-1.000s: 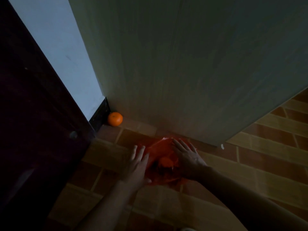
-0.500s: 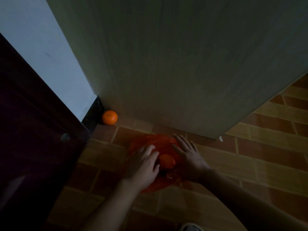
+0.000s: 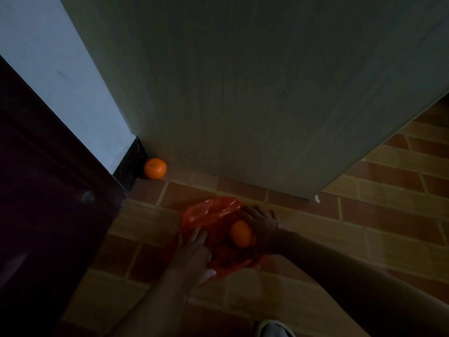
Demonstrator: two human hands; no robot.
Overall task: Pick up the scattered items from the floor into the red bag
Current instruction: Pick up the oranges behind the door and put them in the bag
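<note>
my left hand (image 3: 194, 249) lies flat, fingers straight, on the crinkled red plastic bag (image 3: 213, 215); my right hand (image 3: 261, 221) grips its rim beside a round orange fruit (image 3: 240, 234) inside. no writing is legible.

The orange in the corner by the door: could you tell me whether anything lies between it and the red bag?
Nothing visible does. The orange in the corner sits against the door, and only bare tiled floor separates it from the red bag.

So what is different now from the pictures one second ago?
The left hand moved onto the red bag and back to its near edge; the right hand stayed at its far side. An orange now shows plainly inside. The corner orange stayed put.
</note>
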